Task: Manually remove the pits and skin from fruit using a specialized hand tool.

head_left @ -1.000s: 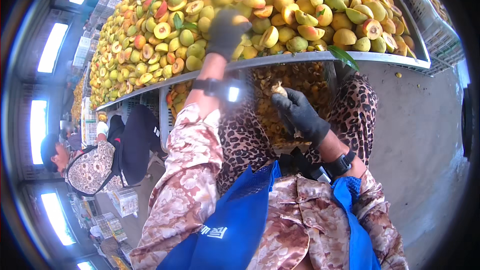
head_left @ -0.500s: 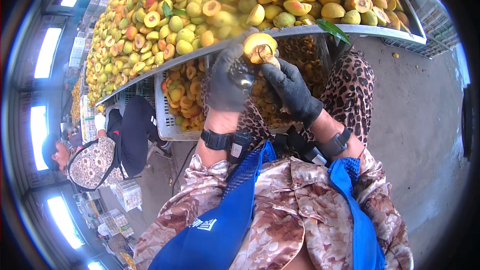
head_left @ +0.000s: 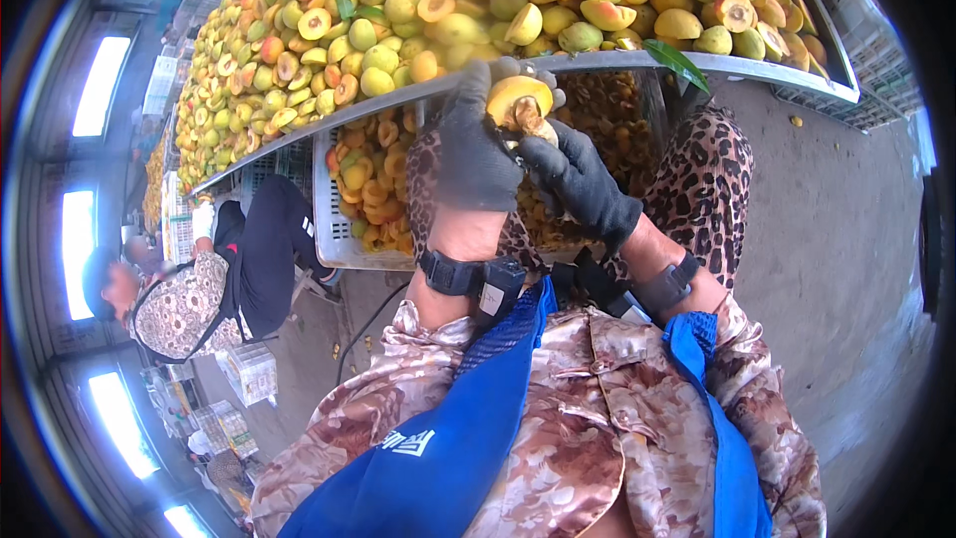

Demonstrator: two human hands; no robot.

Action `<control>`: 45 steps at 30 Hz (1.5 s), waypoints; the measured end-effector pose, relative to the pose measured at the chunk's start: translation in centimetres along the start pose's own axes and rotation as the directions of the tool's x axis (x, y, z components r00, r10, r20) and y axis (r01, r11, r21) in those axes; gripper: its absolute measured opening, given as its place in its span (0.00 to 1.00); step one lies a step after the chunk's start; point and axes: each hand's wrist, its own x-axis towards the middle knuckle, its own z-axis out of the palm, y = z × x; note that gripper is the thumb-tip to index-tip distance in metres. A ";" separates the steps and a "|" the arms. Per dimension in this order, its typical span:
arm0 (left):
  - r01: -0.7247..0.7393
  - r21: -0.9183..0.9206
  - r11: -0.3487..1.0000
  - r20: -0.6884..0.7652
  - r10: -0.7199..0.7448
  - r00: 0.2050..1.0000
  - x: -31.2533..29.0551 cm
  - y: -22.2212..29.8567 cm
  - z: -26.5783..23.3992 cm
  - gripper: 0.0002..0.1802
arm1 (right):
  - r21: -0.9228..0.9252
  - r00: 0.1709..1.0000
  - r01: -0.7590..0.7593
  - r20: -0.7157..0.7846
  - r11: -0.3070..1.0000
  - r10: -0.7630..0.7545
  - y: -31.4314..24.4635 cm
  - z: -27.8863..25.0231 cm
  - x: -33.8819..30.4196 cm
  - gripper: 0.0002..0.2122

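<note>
My left hand [head_left: 476,144], in a dark grey glove, is closed around a yellow peach half [head_left: 518,98], its cut face turned up. Brown, ragged flesh or pit [head_left: 528,120] shows at the lower side of that cut face. My right hand [head_left: 583,174], gloved alike, presses close against this spot with thumb and fingers together. Whatever lies inside its grip is hidden by the fingers. Both hands are just below the metal rim [head_left: 597,62] of a sloping table heaped with halved peaches [head_left: 398,20].
Under the rim, a white crate [head_left: 344,254] of peach halves stands by my knees, with more cut fruit [head_left: 607,125] between them. A green leaf [head_left: 677,62] hangs over the rim. Another person [head_left: 189,304] sits at left. Stacked crates [head_left: 881,70] stand at far right.
The peach half has tilted slightly in my left hand, and my right fingers remain at its lower side. A thin dark curved loop seen over the cut face earlier no longer shows.
</note>
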 end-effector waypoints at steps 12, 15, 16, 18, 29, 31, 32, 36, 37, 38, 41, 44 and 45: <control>-0.098 0.174 0.980 -0.098 0.116 0.988 -0.7 1.1 0.5 0.32 | 0.171 0.986 -0.145 0.107 0.975 0.128 -1.3 1.1 -0.8 0.15; -0.121 0.199 0.972 -0.094 0.142 0.985 -0.8 0.8 1.4 0.31 | 0.161 0.988 -0.154 0.058 0.975 0.146 -1.0 0.9 -0.6 0.14; -0.111 0.165 0.980 -0.100 0.128 0.987 -1.0 0.7 1.5 0.30 | 0.149 0.991 -0.130 0.037 0.980 0.126 -1.8 1.1 -0.7 0.15; -0.165 0.332 0.929 -0.088 0.204 0.975 -1.3 0.5 1.1 0.31 | 0.198 0.972 -0.226 0.103 0.954 0.209 -1.5 0.6 -0.9 0.16; -0.050 0.209 0.977 0.062 0.038 0.997 -1.0 1.4 2.0 0.27 | 0.421 0.925 -0.329 0.322 0.845 0.200 -1.0 -1.0 -2.3 0.18; -0.032 0.127 0.991 0.321 -0.010 0.947 -0.5 1.2 0.9 0.28 | 0.389 0.919 -0.363 0.297 0.846 0.258 -1.3 -0.8 -2.5 0.17; -0.089 0.195 0.977 0.302 0.027 0.953 -1.0 1.4 0.6 0.28 | 0.391 0.914 -0.356 0.335 0.849 0.229 -2.0 -0.5 -2.4 0.19; -0.012 0.178 0.984 0.099 -0.006 0.995 -2.6 2.7 1.3 0.28 | 0.431 0.855 -0.431 0.475 0.793 0.207 -0.7 -0.9 -2.2 0.25; -0.017 0.175 0.984 0.094 0.000 0.996 -2.6 2.9 0.6 0.28 | 0.424 0.851 -0.435 0.481 0.794 0.209 -1.5 -0.3 -2.3 0.25; 0.045 0.088 0.995 0.063 -0.051 0.997 -2.5 3.1 -0.9 0.27 | 0.394 0.878 -0.367 0.446 0.843 0.174 -2.3 1.1 -2.2 0.23; 0.063 -0.061 0.996 0.095 -0.057 0.994 -3.3 3.6 -3.2 0.24 | 0.277 0.918 -0.223 0.382 0.935 0.106 -0.6 2.6 -1.4 0.20; 0.116 0.081 0.990 -0.027 -0.114 0.993 -4.7 5.1 -3.2 0.19 | 0.046 0.844 0.022 0.534 0.999 -0.043 -0.6 3.2 -0.8 0.19; -0.044 0.227 0.973 0.048 0.034 0.998 -4.9 5.1 -4.4 0.20 | -0.106 0.795 0.008 0.604 0.994 0.058 -1.5 2.7 -1.0 0.19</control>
